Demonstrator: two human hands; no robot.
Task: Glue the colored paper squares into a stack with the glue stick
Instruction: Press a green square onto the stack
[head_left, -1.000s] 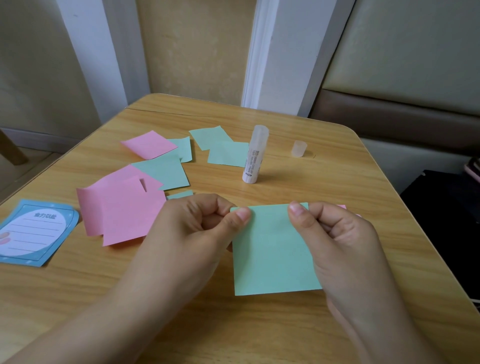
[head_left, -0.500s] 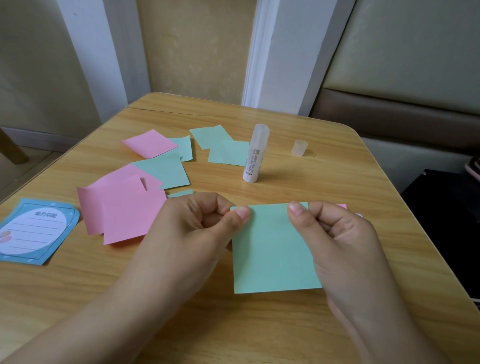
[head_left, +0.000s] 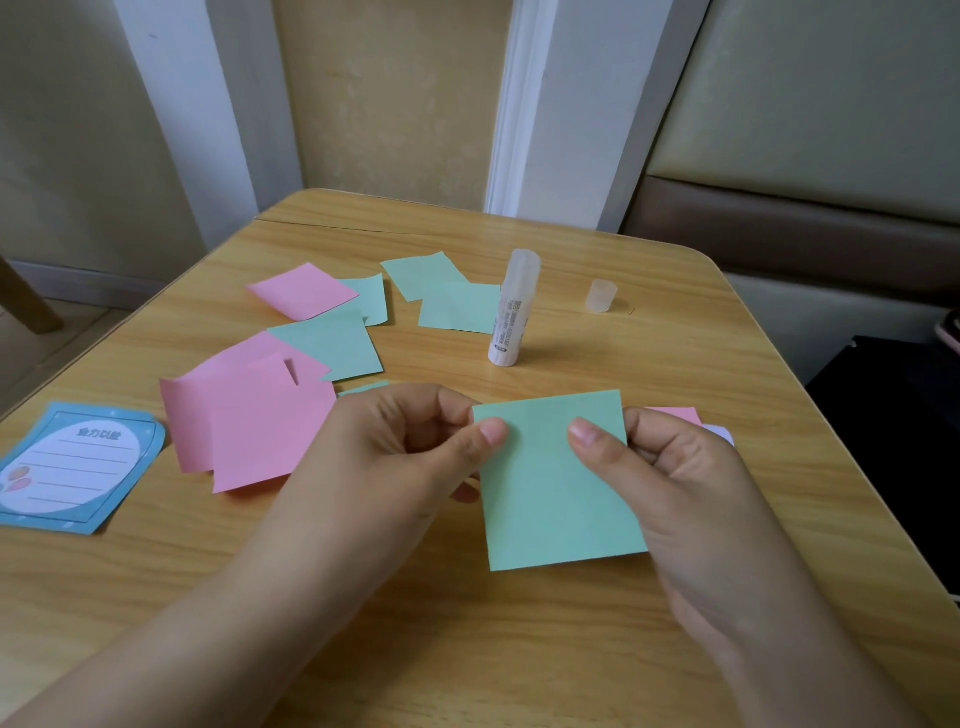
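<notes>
Both hands pinch the top edge of a green paper square (head_left: 558, 483), left hand (head_left: 410, 452) at its ten o'clock corner and right hand (head_left: 670, 467) at its two o'clock corner, thumbs on top, probably to line it up squarely before pressing. The uncapped glue stick (head_left: 511, 309) stands upright at twelve o'clock, its cap (head_left: 601, 295) well apart at one o'clock. Loose pink and green squares (head_left: 291, 374) lie from nine to eleven o'clock, while bare counter (head_left: 467, 649) at six o'clock leaves room short of the near edge.
</notes>
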